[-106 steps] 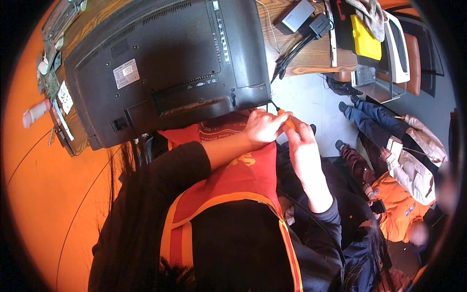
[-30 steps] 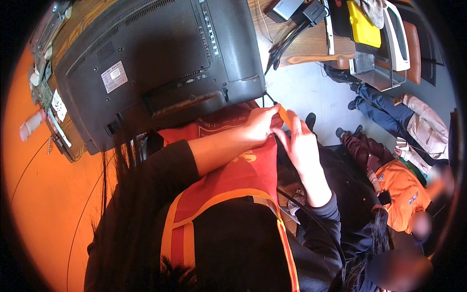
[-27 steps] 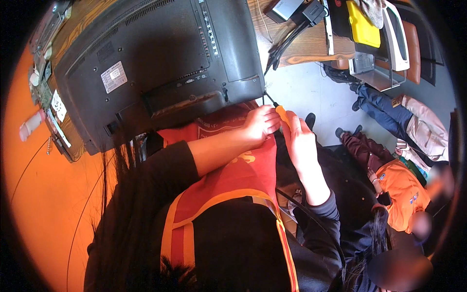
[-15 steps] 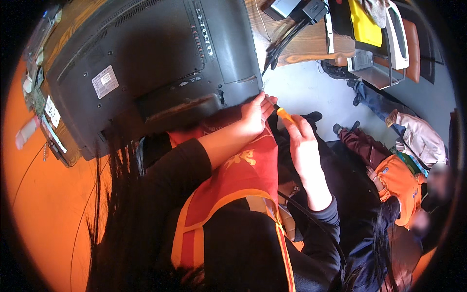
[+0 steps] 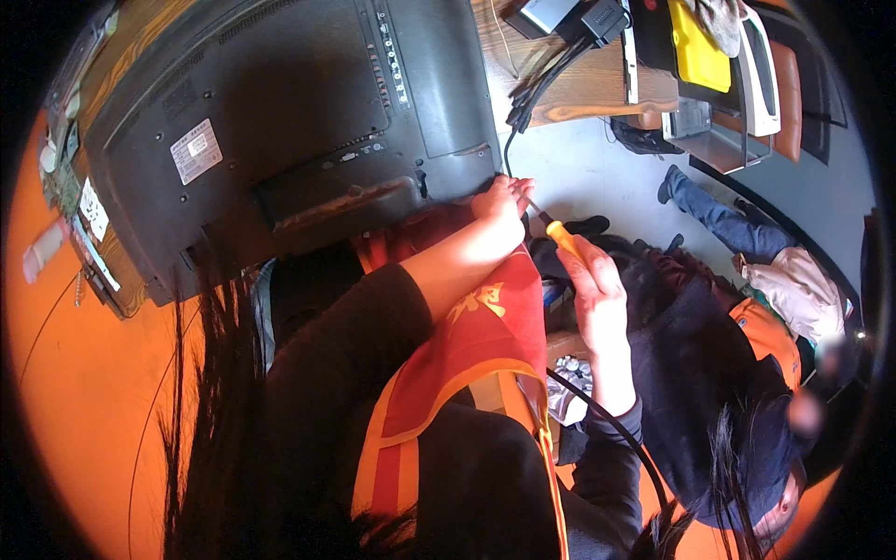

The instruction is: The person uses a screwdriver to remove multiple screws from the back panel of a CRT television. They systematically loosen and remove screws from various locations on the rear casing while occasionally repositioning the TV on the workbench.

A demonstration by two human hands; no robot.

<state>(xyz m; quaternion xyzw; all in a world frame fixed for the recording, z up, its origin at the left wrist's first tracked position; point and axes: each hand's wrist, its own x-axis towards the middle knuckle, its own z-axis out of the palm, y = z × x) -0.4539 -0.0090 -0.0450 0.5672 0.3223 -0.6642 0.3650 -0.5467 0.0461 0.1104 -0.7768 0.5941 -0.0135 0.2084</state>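
Note:
A large black flat-screen television [image 5: 280, 112] lies with its back toward me, sockets and a label on its rear. My right hand [image 5: 597, 275] is closed around a screwdriver [image 5: 563, 236] with a yellow-orange handle, its dark shaft slanting up and left. At the television's lower right corner, my left hand [image 5: 502, 203] has its fingers drawn together beside the shaft's tip. What those fingers pinch, and the tip itself, are hidden. A dark cable runs down to the same corner.
A wooden table [image 5: 597, 93] carries a black adapter [image 5: 602, 21] and bundled cables [image 5: 537, 93]. To the right stand a yellow item [image 5: 698, 51] and a metal rack [image 5: 719, 140]. A person in a dark cap [image 5: 747, 467] is close on my right; others are beyond. Circuit boards lie at far left.
The screwdriver and my right hand have shifted slightly right and down. My left hand's fingers have drawn closer together. The person at my right has leaned further into view.

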